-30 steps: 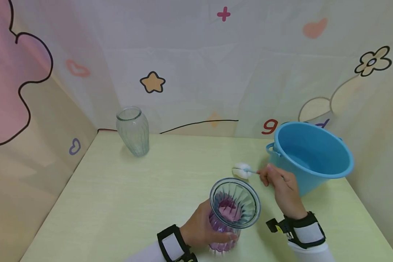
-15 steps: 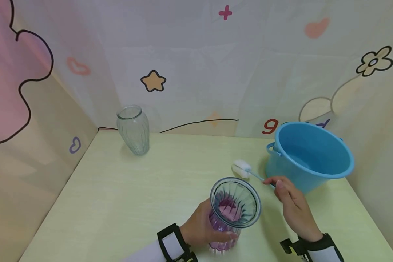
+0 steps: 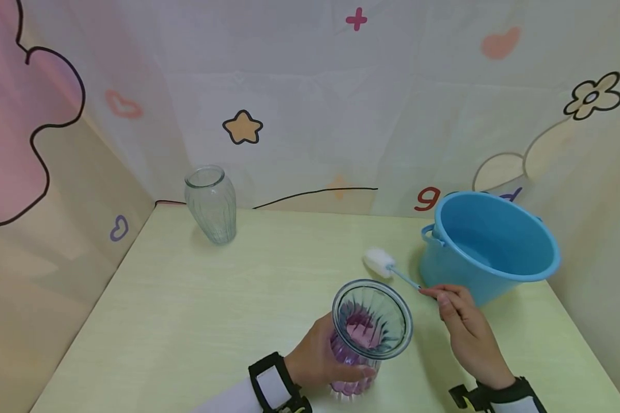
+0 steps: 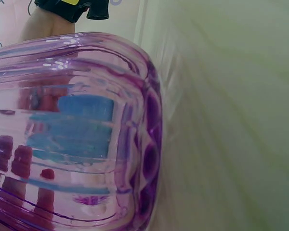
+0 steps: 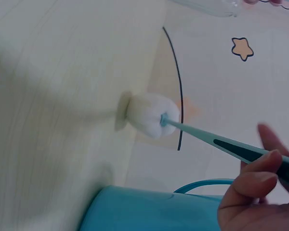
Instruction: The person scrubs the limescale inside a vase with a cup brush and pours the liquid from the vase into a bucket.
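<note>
Purple was the low part of the vase (image 3: 367,328), and its round rim looked gray-blue. The left hand (image 3: 317,358) was wrapped around its side, fingers clamped on it, at the near part of the table (image 3: 186,321). The right hand (image 3: 472,341) pinched the thin handle of a brush (image 3: 379,263). Its fat white head was just past the vase, low over the table. A blue bucket (image 3: 449,269) was just beside the right hand. A clear vase (image 3: 213,209) stood far back on the left.
</note>
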The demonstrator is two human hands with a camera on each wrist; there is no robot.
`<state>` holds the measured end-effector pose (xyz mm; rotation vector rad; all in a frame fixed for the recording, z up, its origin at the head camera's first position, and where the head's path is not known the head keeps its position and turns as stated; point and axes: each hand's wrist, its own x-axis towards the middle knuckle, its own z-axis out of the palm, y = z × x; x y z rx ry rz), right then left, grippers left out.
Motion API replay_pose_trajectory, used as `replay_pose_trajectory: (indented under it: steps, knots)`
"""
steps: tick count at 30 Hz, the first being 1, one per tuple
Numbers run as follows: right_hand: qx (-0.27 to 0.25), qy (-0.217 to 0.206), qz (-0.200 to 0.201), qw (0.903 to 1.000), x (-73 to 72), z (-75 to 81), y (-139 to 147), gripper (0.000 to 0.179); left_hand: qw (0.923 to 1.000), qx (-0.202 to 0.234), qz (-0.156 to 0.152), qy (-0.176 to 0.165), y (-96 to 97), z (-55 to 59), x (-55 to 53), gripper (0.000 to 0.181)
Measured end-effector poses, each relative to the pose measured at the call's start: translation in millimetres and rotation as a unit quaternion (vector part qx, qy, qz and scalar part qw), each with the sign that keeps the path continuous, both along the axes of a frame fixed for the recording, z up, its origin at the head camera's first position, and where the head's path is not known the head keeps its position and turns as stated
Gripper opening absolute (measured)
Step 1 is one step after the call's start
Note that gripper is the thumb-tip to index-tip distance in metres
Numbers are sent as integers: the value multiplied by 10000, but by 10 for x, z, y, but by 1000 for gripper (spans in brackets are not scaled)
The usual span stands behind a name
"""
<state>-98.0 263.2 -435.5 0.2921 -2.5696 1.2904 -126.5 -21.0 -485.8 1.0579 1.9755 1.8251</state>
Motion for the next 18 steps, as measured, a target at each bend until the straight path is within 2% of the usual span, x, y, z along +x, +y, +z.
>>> replay_pose_trajectory:
  steps: [4, 9, 15, 18]
  knots:
    - [226, -431, -414, 9980, 0, -38, 36, 36, 10000, 49, -10, 14, 3, -7, -2, 77]
    - [632, -1238, -728, 9876, -13, -75, 83, 37, 9999, 101, -69, 60, -3, 4, -1, 75]
    - [1160, -1496, -816, 9785, -13, -102, 122, 37, 9999, -8, -38, -108, -11, 18, 14, 75]
    - [1588, -1554, -919, 9707, -36, -111, 138, 35, 9998, 9, -43, -201, -10, 19, 19, 76]
